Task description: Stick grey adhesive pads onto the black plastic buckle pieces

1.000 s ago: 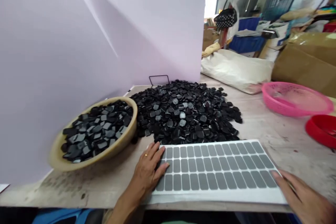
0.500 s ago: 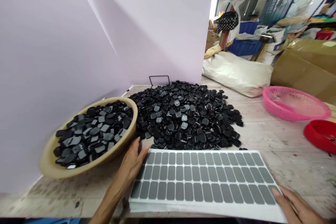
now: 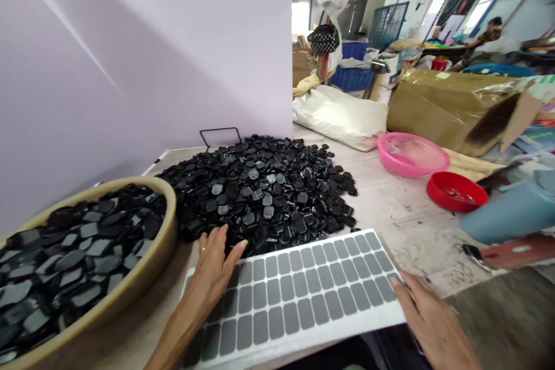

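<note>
A white backing sheet of grey rounded-rectangle stickers lies tilted in front of me. My right hand grips its right edge, thumb on top; a thin object shows by the fingers, too little visible to name. My left hand, with a ring on one finger, reaches over the sheet's left part with thumb and fingers apart. Its fingertips are at the near edge of a heap of small black plastic pieces; whether they touch any piece I cannot tell. Left of that hand stands a cream basin holding more black pieces.
A pink perforated basket, a red bowl with small items and a blue-grey container stand at right. A white sack and cardboard box lie behind. A pale wall closes the left. A person is far back.
The view has swung right. My left hand has moved from beside the sheet's left edge to over it, toward the heap. The sheet has tilted, its right end farther away, still in my right hand.
</note>
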Demonstrator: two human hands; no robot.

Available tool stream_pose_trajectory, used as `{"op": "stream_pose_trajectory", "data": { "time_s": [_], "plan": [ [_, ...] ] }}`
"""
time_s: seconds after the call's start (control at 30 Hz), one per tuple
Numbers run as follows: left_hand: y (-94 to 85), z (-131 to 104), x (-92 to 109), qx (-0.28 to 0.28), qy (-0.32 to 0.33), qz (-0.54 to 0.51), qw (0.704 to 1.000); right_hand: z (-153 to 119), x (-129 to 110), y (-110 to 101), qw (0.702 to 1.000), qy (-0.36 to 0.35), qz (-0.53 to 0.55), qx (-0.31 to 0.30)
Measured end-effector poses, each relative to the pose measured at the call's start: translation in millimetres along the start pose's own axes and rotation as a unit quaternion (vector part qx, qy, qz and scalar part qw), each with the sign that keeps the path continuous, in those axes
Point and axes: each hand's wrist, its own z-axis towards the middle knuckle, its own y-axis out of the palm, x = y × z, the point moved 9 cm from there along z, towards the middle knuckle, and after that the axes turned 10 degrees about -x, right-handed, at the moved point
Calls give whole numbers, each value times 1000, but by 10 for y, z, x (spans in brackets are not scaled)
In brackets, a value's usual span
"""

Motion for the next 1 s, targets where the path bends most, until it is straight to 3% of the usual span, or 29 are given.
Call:
{"op": "stream_pose_trajectory", "data": {
  "time_s": [0.1, 0.17, 0.27, 0.33, 0.47, 0.6, 0.73, 1.0],
  "plan": [
    [40, -5, 57, -4, 24, 50, 998, -23, -188, 5, 1000, 11, 14, -2],
    [-28, -55, 206, 30, 56, 95, 993, -17, -330, 13, 999, 6, 28, -31],
    [-89, -190, 641, 85, 132, 151, 976, 2, -446, -38, 995, -11, 59, -74],
    [-9, -305, 1026, 95, 204, 140, 964, 1, -438, -95, 990, -23, 82, -110],
    [461, -577, 1855, 27, 383, 71, 921, -37, -260, -266, 982, -16, 122, -143],
    [1002, -817, 2438, -99, 489, 74, 863, -44, -130, -423, 992, -9, 108, -65],
    [1236, -964, 2612, -173, 521, 119, 828, -20, -254, -397, 995, -66, 76, -18],
    [1265, -988, 2513, -186, 524, 138, 819, 97, -386, -337, 991, -127, -38, -28]
  ]
}}
